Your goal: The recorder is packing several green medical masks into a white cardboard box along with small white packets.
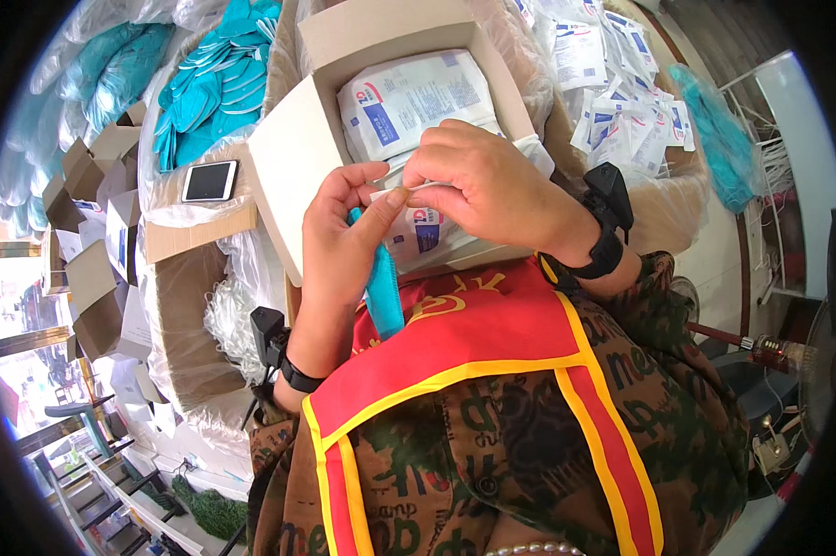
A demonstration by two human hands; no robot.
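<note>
My left hand (345, 232) is closed round a flat teal folded face mask (382, 292), whose lower end hangs down over my apron. Between the thumb and fingers of that hand is also a small white strip (418, 186). My right hand (469, 181) pinches the other side of the strip, close to the left fingertips; what exactly the strip belongs to is partly hidden by the fingers. Both hands are over the near edge of an open cardboard box (283, 157). White printed packets (427, 88) fill this box, and more packet shows under my hands.
A phone (209, 182) lies on a cardboard flap at the left. Behind it, a plastic-lined box holds piled teal masks (219, 88). Loose white packets (622, 111) fill a lined box at the right. White elastic loops (235, 324) lie in a carton at the left.
</note>
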